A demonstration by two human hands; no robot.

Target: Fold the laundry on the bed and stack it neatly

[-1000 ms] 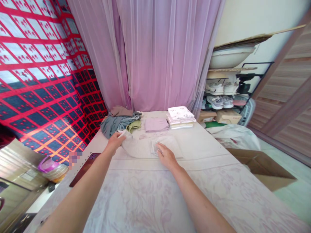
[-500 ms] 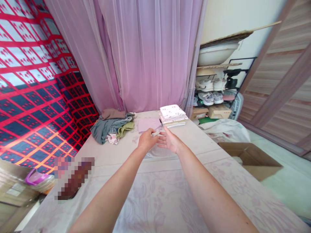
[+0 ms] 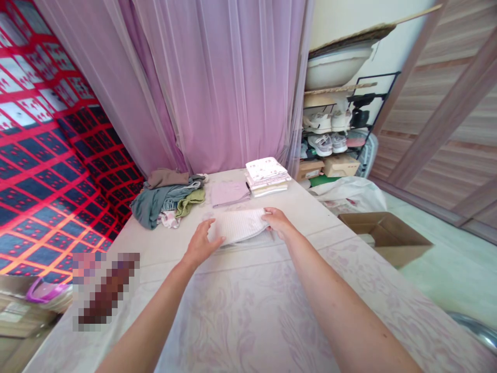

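Note:
A white ribbed garment (image 3: 239,226) lies folded into a narrow rectangle on the table's pale patterned cloth (image 3: 240,316). My left hand (image 3: 201,243) rests flat against its left end, fingers apart. My right hand (image 3: 276,220) lies on its right end, fingers on the edge. Behind the garment lies a folded lilac cloth (image 3: 228,192), with a stack of folded white printed cloths (image 3: 267,175) to its right. A heap of unfolded clothes (image 3: 166,197) in grey, brown and green sits at the back left.
A pink curtain (image 3: 217,83) hangs behind the table. A red and blue patterned fabric (image 3: 50,150) covers the left side. A shoe rack (image 3: 334,132) stands at the right, and an open cardboard box (image 3: 384,235) is on the floor. A blurred dark object (image 3: 106,290) lies near the table's left edge.
The wide garment was folded inward to a narrow rectangle. My hands met over its middle, then spread apart to its two ends. The view shifted to the right.

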